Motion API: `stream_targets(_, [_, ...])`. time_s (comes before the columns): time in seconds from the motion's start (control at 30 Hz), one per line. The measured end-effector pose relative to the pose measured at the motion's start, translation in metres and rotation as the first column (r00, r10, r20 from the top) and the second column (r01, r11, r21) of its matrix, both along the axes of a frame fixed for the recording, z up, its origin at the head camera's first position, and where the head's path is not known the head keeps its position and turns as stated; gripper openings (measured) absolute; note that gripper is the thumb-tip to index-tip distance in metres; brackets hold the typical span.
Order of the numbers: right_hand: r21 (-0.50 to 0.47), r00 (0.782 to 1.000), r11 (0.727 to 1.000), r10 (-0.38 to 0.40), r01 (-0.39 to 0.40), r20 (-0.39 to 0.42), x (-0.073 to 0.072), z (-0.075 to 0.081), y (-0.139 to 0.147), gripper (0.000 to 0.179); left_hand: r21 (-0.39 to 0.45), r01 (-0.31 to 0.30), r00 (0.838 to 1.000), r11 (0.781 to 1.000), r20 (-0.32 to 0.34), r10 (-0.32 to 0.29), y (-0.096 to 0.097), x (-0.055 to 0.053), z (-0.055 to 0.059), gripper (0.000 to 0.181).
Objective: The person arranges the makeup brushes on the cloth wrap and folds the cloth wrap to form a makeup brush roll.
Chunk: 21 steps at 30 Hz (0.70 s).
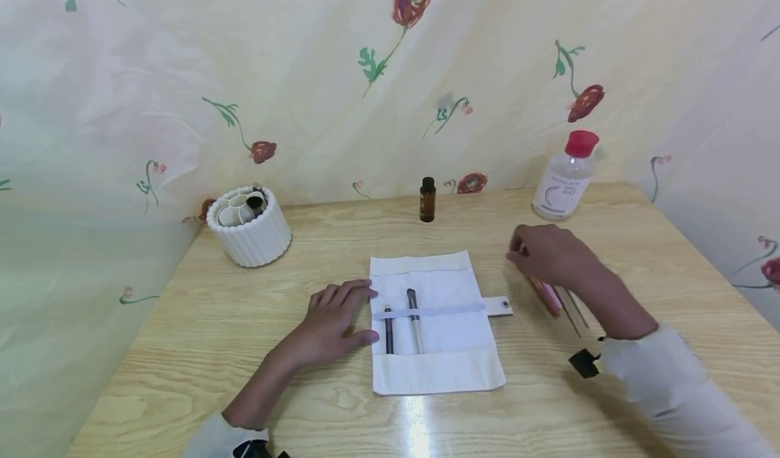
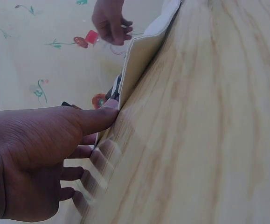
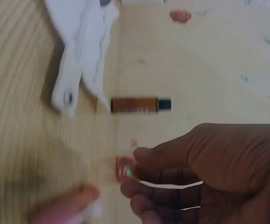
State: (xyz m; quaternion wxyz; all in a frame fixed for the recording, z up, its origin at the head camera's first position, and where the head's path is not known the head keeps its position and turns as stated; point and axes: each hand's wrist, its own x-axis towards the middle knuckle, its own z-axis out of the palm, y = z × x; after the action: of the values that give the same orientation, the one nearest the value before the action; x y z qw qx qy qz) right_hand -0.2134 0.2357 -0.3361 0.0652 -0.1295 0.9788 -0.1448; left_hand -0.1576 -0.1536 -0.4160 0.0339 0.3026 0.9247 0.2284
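Note:
A white cloth brush roll (image 1: 439, 373) lies unfolded, with a snap strap (image 1: 498, 306) sticking out on its right. Under its elastic band sit a short dark stick (image 1: 389, 332) and a dark-tipped brush (image 1: 416, 322). My left hand (image 1: 335, 322) rests at the roll's left edge, fingers extended; in the left wrist view the thumb (image 2: 100, 119) touches that edge. Over on the right, my right hand (image 1: 554, 255) hovers with loosely bent fingers above pink sticks (image 1: 548, 299) and thin metallic sticks (image 1: 569, 312). In the right wrist view nothing shows between its thumb and fingers.
A white ribbed pot (image 1: 256, 241) with brushes and round compartments stands at the back left. Near the back edge are a small brown bottle (image 1: 428, 204) with a black cap and a clear bottle (image 1: 560, 190) with a red cap. Flowered cloth hangs behind the wooden table (image 1: 183, 349).

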Motion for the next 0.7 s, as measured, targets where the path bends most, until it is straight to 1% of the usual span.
stream_targets(0.1, [0.053, 0.997, 0.998, -0.029, 0.025, 0.07, 0.001, -0.002, 0.019, 0.022, -0.004, -0.003, 1.0, 1.0, 0.007, 0.003, 0.0, 0.0, 0.0, 0.066])
stream_targets(0.2, [0.067, 0.99, 0.997, -0.051, 0.043, 0.13, 0.003, -0.008, 0.026, 0.024, -0.002, -0.007, 1.0, 1.0, 0.006, 0.007, 0.001, 0.0, -0.001, 0.067])
stream_targets(0.23, [0.069, 0.989, 0.997, -0.053, 0.044, 0.135, 0.003, -0.011, 0.026, 0.024, 0.001, -0.008, 1.0, 1.0, 0.005, 0.008, 0.001, 0.0, -0.001, 0.067])
stream_targets(0.37, [0.021, 0.981, 0.998, -0.064, 0.062, 0.184, 0.006, -0.021, 0.023, 0.019, 0.017, -0.004, 1.0, 1.0, 0.015, 0.004, 0.001, 0.001, -0.001, 0.067])
stream_targets(0.47, [-0.017, 0.978, 0.998, -0.055, 0.06, 0.201, 0.008, -0.025, 0.02, 0.016, 0.02, -0.003, 1.0, 1.0, 0.02, 0.002, 0.001, 0.001, -0.001, 0.067])
stream_targets(0.6, [-0.045, 0.976, 0.996, -0.06, 0.071, 0.209, 0.007, -0.025, 0.016, 0.023, 0.012, 0.001, 1.0, 1.0, 0.014, -0.001, 0.001, 0.001, 0.001, 0.067])
stream_targets(0.7, [-0.105, 0.986, 0.993, -0.043, 0.061, 0.163, 0.002, -0.022, 0.011, 0.032, 0.007, 0.0, 1.0, 1.0, 0.017, 0.0, 0.001, 0.001, 0.002, 0.066])
